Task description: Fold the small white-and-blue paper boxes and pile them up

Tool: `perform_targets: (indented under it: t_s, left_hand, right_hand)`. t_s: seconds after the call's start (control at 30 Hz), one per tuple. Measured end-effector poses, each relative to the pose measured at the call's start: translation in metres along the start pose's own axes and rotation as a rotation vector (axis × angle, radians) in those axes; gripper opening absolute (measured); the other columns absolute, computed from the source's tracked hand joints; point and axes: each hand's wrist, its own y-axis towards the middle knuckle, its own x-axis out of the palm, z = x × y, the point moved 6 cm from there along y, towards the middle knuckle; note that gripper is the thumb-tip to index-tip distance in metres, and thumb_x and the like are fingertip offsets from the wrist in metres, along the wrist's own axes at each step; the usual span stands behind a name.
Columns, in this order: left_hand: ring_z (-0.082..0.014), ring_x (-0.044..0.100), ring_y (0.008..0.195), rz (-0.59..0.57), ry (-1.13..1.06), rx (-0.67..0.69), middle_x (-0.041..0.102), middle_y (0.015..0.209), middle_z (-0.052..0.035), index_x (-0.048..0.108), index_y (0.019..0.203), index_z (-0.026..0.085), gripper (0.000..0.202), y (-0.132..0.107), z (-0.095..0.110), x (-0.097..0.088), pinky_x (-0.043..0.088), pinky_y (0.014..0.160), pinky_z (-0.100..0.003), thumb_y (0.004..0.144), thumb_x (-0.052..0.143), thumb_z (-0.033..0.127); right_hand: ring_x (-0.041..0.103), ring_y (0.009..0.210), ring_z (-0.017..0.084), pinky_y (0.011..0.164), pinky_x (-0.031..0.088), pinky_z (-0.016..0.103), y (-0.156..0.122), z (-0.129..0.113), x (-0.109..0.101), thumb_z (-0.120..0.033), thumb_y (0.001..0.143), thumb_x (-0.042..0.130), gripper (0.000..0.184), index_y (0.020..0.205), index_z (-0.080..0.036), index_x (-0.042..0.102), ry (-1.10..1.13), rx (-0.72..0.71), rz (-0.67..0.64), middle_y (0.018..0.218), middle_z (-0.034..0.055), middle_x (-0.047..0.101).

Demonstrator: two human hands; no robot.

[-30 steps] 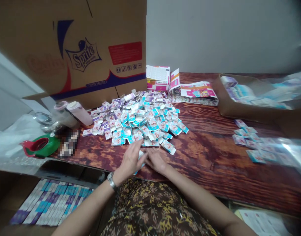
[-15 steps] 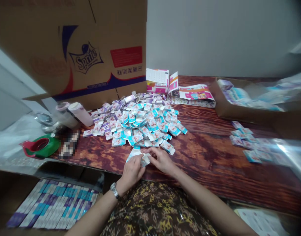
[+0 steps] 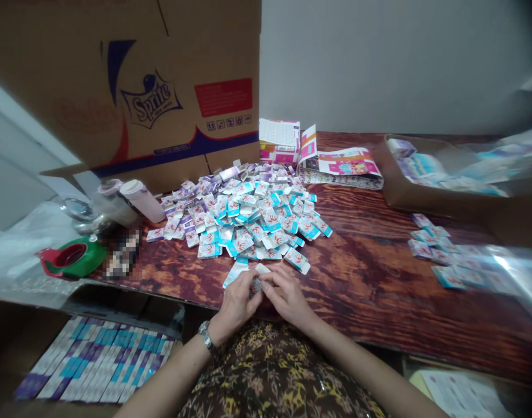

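**Two hands pinch a small card packet at the counter's near edge**

The left hand (image 3: 235,307), with a wristwatch (image 3: 206,335) on its wrist, and the right hand (image 3: 287,297) meet just in from the near edge of the wood-grain counter (image 3: 370,278). Their fingers (image 3: 272,283) are closed together on a small folded card packet (image 3: 257,284), most of it hidden between them. A white-and-blue card strip (image 3: 236,274) lies against the left hand's fingers.

Just beyond the hands, a wide heap of white, blue and purple printed packets (image 3: 243,217) covers the middle of the counter. Printed sheets (image 3: 348,162) lie behind it at the far edge, and a Sprite cardboard carton (image 3: 139,98) stands at the far left corner. Two plastic bottles (image 3: 139,201) and a green tape dispenser (image 3: 73,258) sit along the left end. At the right end are a cardboard tray of packets (image 3: 422,180) and a loose row of packets (image 3: 429,244). Below the near edge, a box of flat blue-and-purple cartons (image 3: 96,360) sits at left.
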Motion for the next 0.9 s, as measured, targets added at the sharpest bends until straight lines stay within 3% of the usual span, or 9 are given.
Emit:
perform_targets:
  t_s: [0.1, 0.27, 0.47, 0.57, 0.63, 0.7, 0.77, 0.83, 0.9]
  left_hand:
    - [-0.0204, 0.060, 0.092, -0.050, 0.056, 0.018, 0.060, 0.101, -0.0082, 0.042, 0.118, 0.020, 0.034, -0.001, 0.001, 0.000, 0.050, 0.078, -0.033, 0.085, 0.048, 0.022]
    - [-0.0245, 0.055, 0.109, -0.034, 0.162, 0.050, 0.053, 0.120, -0.0162, 0.024, 0.135, 0.014, 0.056, -0.004, 0.003, 0.001, 0.048, 0.088, -0.038, 0.084, 0.047, 0.019]
    - [-0.0264, 0.055, 0.109, -0.032, 0.219, 0.031, 0.052, 0.122, -0.0187, 0.015, 0.140, 0.013, 0.064, -0.007, 0.000, 0.009, 0.049, 0.088, -0.041, 0.084, 0.045, 0.019]
    - [-0.0257, 0.055, 0.107, -0.023, 0.221, 0.017, 0.053, 0.120, -0.0180, 0.016, 0.141, 0.012, 0.064, -0.007, -0.003, 0.010, 0.049, 0.089, -0.041, 0.083, 0.043, 0.014]
    - [-0.0252, 0.055, 0.108, -0.015, 0.228, 0.023, 0.054, 0.120, -0.0178, 0.016, 0.141, 0.012, 0.064, -0.001, -0.006, 0.007, 0.049, 0.089, -0.040, 0.083, 0.043, 0.014]
    - [-0.0260, 0.055, 0.107, -0.013, 0.275, 0.055, 0.055, 0.118, -0.0179, 0.018, 0.140, 0.011, 0.063, 0.019, -0.009, -0.001, 0.049, 0.087, -0.038, 0.085, 0.046, 0.022]
    - [-0.0267, 0.057, 0.102, 0.025, 0.357, 0.070, 0.058, 0.111, -0.0174, 0.022, 0.139, 0.010, 0.063, 0.053, -0.012, -0.019, 0.050, 0.083, -0.037, 0.087, 0.049, 0.031]
    - [-0.0271, 0.057, 0.100, 0.123, 0.403, 0.054, 0.059, 0.105, -0.0171, 0.023, 0.139, 0.008, 0.064, 0.095, -0.011, -0.047, 0.048, 0.084, -0.038, 0.087, 0.049, 0.036]
    - [-0.0312, 0.047, 0.116, 0.226, 0.398, 0.137, 0.050, 0.121, -0.0220, 0.017, 0.140, 0.004, 0.075, 0.131, 0.002, -0.074, 0.042, 0.094, -0.043, 0.085, 0.052, 0.043]
  right_hand:
    - [0.060, 0.093, 0.018, 0.082, 0.048, 0.032, 0.004, 0.013, -0.003, -0.029, 0.092, 0.043, 0.024, 0.112, -0.022, 0.055, 0.169, 0.164, 0.065, 0.101, 0.0046, 0.064]
    - [0.062, 0.084, 0.018, 0.077, 0.049, 0.031, 0.012, 0.023, 0.002, -0.029, 0.087, 0.052, 0.018, 0.097, -0.019, 0.063, 0.202, 0.263, -0.024, 0.092, 0.0035, 0.067]
    - [0.059, 0.088, 0.020, 0.083, 0.047, 0.037, 0.009, -0.006, -0.003, -0.016, 0.084, 0.051, 0.018, 0.093, -0.021, 0.066, -0.120, 0.062, 0.069, 0.089, 0.0052, 0.066]
    - [0.057, 0.099, 0.022, 0.089, 0.044, 0.040, 0.001, -0.018, 0.003, -0.013, 0.085, 0.046, 0.029, 0.108, -0.023, 0.063, -0.162, -0.076, 0.030, 0.103, 0.0079, 0.064]
    - [0.054, 0.107, 0.022, 0.093, 0.043, 0.041, -0.003, -0.015, 0.005, -0.015, 0.087, 0.045, 0.037, 0.122, -0.024, 0.054, -0.112, -0.095, -0.006, 0.114, 0.0080, 0.061]
    - [0.054, 0.109, 0.020, 0.091, 0.045, 0.038, -0.002, -0.002, 0.001, -0.019, 0.090, 0.043, 0.042, 0.132, -0.023, 0.042, -0.022, -0.014, 0.035, 0.121, 0.0084, 0.058]
    - [0.057, 0.105, 0.019, 0.087, 0.047, 0.035, 0.002, 0.015, 0.000, -0.023, 0.092, 0.042, 0.040, 0.131, -0.022, 0.041, -0.006, 0.067, 0.072, 0.119, 0.0090, 0.059]
    - [0.059, 0.101, 0.020, 0.086, 0.047, 0.035, 0.009, 0.026, 0.010, -0.025, 0.091, 0.045, 0.031, 0.121, -0.021, 0.052, -0.101, 0.058, -0.017, 0.112, 0.0087, 0.062]
    - [0.058, 0.099, 0.022, 0.087, 0.045, 0.036, 0.014, 0.036, 0.027, -0.027, 0.087, 0.053, 0.026, 0.110, -0.019, 0.058, -0.258, 0.006, -0.174, 0.107, 0.0091, 0.063]
